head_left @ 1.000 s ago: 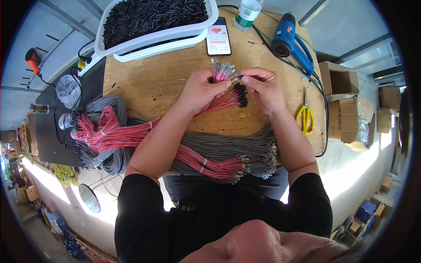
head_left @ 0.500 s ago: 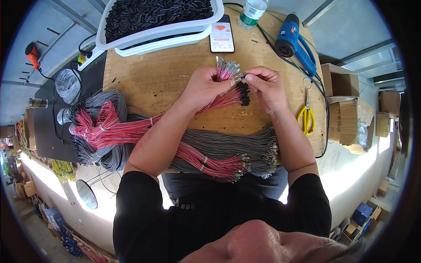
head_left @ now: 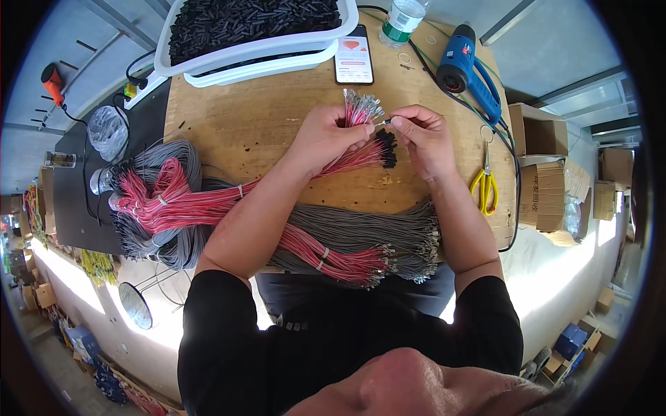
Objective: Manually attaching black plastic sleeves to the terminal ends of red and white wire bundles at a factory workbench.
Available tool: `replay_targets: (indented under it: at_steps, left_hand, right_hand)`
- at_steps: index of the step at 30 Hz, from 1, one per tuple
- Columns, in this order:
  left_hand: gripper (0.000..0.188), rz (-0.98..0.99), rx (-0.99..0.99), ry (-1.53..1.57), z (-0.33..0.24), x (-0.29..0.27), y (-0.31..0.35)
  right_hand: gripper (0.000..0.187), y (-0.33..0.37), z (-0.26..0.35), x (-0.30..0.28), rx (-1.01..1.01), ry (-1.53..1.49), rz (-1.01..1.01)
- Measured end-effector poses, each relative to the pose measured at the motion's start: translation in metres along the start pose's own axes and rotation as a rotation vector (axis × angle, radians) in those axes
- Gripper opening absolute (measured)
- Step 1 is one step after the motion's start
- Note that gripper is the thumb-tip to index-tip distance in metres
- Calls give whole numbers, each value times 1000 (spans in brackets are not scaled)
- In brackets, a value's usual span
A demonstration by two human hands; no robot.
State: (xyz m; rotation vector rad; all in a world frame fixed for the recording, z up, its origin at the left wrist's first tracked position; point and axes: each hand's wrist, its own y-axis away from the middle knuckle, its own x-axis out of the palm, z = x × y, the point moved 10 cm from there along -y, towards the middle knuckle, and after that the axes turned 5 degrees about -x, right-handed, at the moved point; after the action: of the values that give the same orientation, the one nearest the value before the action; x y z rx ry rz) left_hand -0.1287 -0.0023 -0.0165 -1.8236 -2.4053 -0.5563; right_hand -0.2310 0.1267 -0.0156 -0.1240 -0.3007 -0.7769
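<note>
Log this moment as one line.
left fingers: closed around red wires | right fingers: pinching small black piece beside wire tips | yellow-handled scissors: on table

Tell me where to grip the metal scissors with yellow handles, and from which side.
Take the scissors by their yellow handle loops, probably from the near side: they lie flat, loops nearest, silver blades pointing away.

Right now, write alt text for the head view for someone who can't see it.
A left hand grips red wires with silvery tips and a right hand pinches a small dark piece beside them, above a wooden table with gray wires, a blue heat gun and scissors.
</note>
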Motion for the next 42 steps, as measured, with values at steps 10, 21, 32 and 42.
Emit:
replay_targets:
  at_steps: [10, 21, 32, 42]
  left_hand:
    - [14, -8, 14, -39, 0, -2, -1]
    - [17, -3, 27, -79, 4, -5, -3]
    - [11, 19, -9, -99, 2, 1, -1]
    - [12, 29, -20, -67, 4, 0, -1]
  right_hand:
    - [21, 0, -12, 6, 206, -288, 69]
    - [20, 2, -16, 12, 232, -269, 92]
    - [14, 3, -19, 14, 234, -269, 97]
    - [20, 3, -13, 16, 225, -294, 109]
